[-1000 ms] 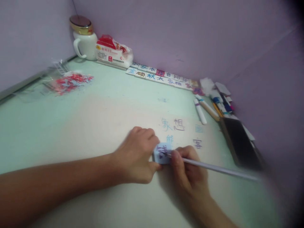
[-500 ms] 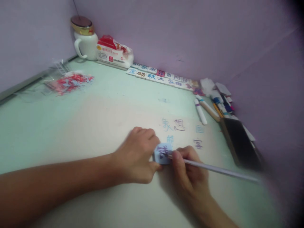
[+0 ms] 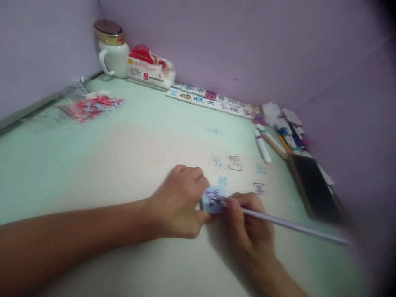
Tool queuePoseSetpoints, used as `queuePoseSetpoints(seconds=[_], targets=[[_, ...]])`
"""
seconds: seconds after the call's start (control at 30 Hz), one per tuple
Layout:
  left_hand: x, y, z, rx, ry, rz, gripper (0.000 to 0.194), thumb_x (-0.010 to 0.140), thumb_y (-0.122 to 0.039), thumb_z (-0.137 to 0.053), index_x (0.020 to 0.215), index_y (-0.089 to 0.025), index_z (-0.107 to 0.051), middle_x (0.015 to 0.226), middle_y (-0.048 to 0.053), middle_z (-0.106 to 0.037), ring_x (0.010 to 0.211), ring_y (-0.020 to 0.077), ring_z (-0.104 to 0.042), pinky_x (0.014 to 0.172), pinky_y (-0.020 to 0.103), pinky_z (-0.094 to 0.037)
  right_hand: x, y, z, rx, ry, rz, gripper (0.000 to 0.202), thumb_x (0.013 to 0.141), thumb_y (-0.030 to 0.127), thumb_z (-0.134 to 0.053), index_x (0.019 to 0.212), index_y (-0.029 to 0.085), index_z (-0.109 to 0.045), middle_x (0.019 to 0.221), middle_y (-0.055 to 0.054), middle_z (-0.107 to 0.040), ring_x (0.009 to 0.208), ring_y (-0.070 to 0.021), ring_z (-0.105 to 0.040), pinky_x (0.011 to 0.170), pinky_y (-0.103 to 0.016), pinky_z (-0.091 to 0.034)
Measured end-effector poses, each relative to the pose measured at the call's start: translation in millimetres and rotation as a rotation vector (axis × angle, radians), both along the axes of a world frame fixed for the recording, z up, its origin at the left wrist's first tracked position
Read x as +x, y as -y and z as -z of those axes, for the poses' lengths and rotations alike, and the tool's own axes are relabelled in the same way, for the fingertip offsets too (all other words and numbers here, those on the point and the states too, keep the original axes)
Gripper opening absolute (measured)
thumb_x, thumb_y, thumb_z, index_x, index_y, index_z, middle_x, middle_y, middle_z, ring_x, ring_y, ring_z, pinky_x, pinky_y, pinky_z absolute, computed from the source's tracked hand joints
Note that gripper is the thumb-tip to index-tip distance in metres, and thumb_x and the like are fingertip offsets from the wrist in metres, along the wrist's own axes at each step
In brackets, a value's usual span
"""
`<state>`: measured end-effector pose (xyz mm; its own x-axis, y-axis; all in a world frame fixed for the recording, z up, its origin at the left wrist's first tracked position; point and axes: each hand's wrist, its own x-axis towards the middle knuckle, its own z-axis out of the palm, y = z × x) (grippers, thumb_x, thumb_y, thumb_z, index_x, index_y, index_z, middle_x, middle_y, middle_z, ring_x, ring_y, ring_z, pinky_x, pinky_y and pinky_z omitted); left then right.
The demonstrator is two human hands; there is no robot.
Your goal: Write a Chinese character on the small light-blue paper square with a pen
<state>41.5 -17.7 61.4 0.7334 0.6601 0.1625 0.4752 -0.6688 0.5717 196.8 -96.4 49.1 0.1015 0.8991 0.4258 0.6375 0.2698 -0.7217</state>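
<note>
My left hand (image 3: 181, 202) is closed around the edge of a small pale blue block (image 3: 213, 200), with the thumb below and the fingers above. A purple Chinese character is drawn on the block's top face. In my right hand (image 3: 250, 220) I pinch a slim silver pen-like tool (image 3: 287, 222) close to its front end. Its dark, pointed tip touches or hovers just over the character; I cannot tell which. The tool's long shaft slants off to the right and blurs at its far end.
Blue and purple characters (image 3: 234, 163) mark the pale table (image 3: 148, 148). Red and blue shavings (image 3: 99, 107) lie at the left. Behind are a white mug (image 3: 114, 60), a tissue pack (image 3: 151, 68) and lettered tiles (image 3: 210, 103). Markers (image 3: 262, 146) and a dark phone (image 3: 312, 185) lie right.
The tool's tip has moved slightly left over the character, and its dark point shows more clearly. My left hand still holds the block. The whole view has shifted a little.
</note>
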Motion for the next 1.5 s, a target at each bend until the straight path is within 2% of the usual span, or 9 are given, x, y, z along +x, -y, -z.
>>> queuePoseSetpoints(seconds=[0.73, 1.0, 1.3, 1.5], targets=[[0.7, -0.4, 1.4, 0.011, 0.008, 0.002, 0.025, 0.063, -0.024, -0.066, 0.084, -0.014, -0.059, 0.082, 0.006, -0.054, 0.079, 0.0232, -0.052, 0.078, 0.040, -0.039, -2.5, 0.3, 0.8, -0.004, 0.040, -0.009, 0.013, 0.088, 0.012, -0.047, 0.080, 0.022, -0.047, 0.064, 0.003, -0.055, 0.050, -0.0099, -0.051, 0.045, -0.022, -0.039], [0.5, -0.1, 1.8, 0.008, 0.006, -0.002, 0.025, 0.063, -0.024, -0.066, 0.085, -0.014, -0.059, 0.082, 0.007, -0.055, 0.079, 0.0236, -0.052, 0.078, 0.041, -0.039, -8.0, 0.9, -0.2, -0.040, -0.046, 0.038, 0.014, 0.091, 0.019, -0.046, 0.077, 0.022, -0.047, 0.061, 0.003, -0.055, 0.050, -0.0113, -0.050, 0.045, -0.025, -0.036], [0.8, -0.1, 0.8, 0.009, 0.005, -0.003, 0.024, 0.062, -0.024, -0.065, 0.083, -0.013, -0.060, 0.081, 0.007, -0.055, 0.077, 0.0231, -0.052, 0.077, 0.040, -0.039, -2.3, -1.6, -1.0, -0.057, 0.001, -0.040, 0.016, 0.090, 0.013, -0.045, 0.077, 0.022, -0.044, 0.061, 0.004, -0.053, 0.050, -0.0100, -0.049, 0.047, -0.022, -0.038], [1.3, -1.0, 2.6, 0.014, 0.007, 0.002, 0.025, 0.062, -0.022, -0.065, 0.084, -0.012, -0.061, 0.082, 0.008, -0.055, 0.078, 0.0232, -0.052, 0.076, 0.040, -0.039, -8.5, 0.3, -1.7, -0.073, -0.067, 0.003, 0.016, 0.090, 0.017, -0.045, 0.075, 0.022, -0.045, 0.061, 0.004, -0.054, 0.048, -0.0097, -0.047, 0.047, -0.024, -0.035]])
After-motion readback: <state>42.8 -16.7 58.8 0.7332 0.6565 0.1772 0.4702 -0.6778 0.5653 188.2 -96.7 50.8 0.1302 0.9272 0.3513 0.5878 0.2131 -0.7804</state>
